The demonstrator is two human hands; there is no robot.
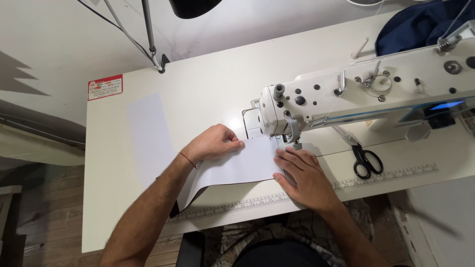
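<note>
A white strip of fabric [232, 168] with a dark underside lies on the sewing table [208, 84], its far end under the presser foot [296, 144] of a white sewing machine [366, 94]. My left hand [213, 143] presses on the strip's upper edge, left of the needle, fingers curled. My right hand [302, 173] lies flat on the strip's right end just in front of the presser foot. The strip's left end hangs over the table's front edge.
A second pale strip [148, 133] lies flat at the table's left. Black-handled scissors [365, 157] rest right of the needle. A ruler tape [386, 177] runs along the front edge. Dark blue cloth [410, 24] sits behind the machine; a lamp stem [148, 29] rises at the back.
</note>
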